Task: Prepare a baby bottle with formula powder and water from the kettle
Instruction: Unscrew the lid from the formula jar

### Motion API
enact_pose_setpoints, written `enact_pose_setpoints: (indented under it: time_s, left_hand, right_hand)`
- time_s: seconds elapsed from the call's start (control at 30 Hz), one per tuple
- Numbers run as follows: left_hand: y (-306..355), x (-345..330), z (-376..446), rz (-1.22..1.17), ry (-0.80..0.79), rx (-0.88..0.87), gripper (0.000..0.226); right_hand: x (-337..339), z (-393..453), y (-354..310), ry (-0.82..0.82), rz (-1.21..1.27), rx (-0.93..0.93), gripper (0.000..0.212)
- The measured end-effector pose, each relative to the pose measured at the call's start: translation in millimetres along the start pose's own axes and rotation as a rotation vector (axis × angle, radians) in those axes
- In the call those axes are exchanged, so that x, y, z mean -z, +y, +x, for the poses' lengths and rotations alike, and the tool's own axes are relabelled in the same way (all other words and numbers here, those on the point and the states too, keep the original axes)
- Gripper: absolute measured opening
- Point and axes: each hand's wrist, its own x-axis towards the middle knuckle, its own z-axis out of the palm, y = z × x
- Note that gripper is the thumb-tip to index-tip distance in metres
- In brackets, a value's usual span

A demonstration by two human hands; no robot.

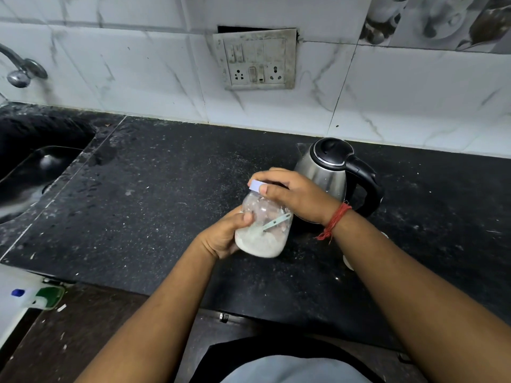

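A black speckled stone countertop (pixel 171 189) is being seen running below a white marble-tiled wall, dusted with pale specks and smears. A steel kettle (pixel 326 172) with a black lid and handle is being carried directly on it, just beyond the fingers (pixel 265 175) and partly hidden by them. A small white object (pixel 349 263) is being glimpsed on the surface nearer than the fingers, beside the forearm.

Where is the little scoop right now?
In the head view, the scoop is inside the clear powder jar, near the middle of the picture, resting in the white powder. Both hands hold the jar, just in front of the kettle.
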Motion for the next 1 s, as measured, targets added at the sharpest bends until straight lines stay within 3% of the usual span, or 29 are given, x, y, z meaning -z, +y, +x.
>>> enact_pose_setpoints:
  time_s: [0.13,0.27,0.37,0.47,0.67,0.8,0.9,1.0]
  left_hand:
    - [15,0,5,0.198,0.051,-0.018,0.091]
    - [7,6,9,0.527,0.186,-0.023,0.078]
    - [-3,2,11,0.683,0.304,-0.056,0.078]
    - [-9,3,15,0.731,0.341,-0.101,0.078]
    - [-3,6,10,0.522,0.19,-0.018,0.067]
    - [-3,7,9,0.399,0.165,0.014,0.082]
    - [-3,8,8,0.459,0.201,0.033,0.082]
    - [-4,6,10,0.631,0.252,0.02,0.08]
  right_hand:
    - [21,1,-6,-0.152,-0.048,-0.037,0.049]
    - [26,0,-8,-0.03,-0.362,-0.136,0.06]
    - [21,0,-8,-0.037,-0.576,-0.239,0.078]
    - [15,-1,-7,-0.075,-0.685,-0.271,0.066]
    - [18,-2,-6,-0.127,-0.446,-0.222,0.056]
    - [22,-2,-4,-0.228,-0.252,-0.205,0.064]
    - [22,-1,-5,-0.146,-0.192,-0.212,0.061]
    - [21,0,-6,-0.061,-0.354,-0.241,0.064]
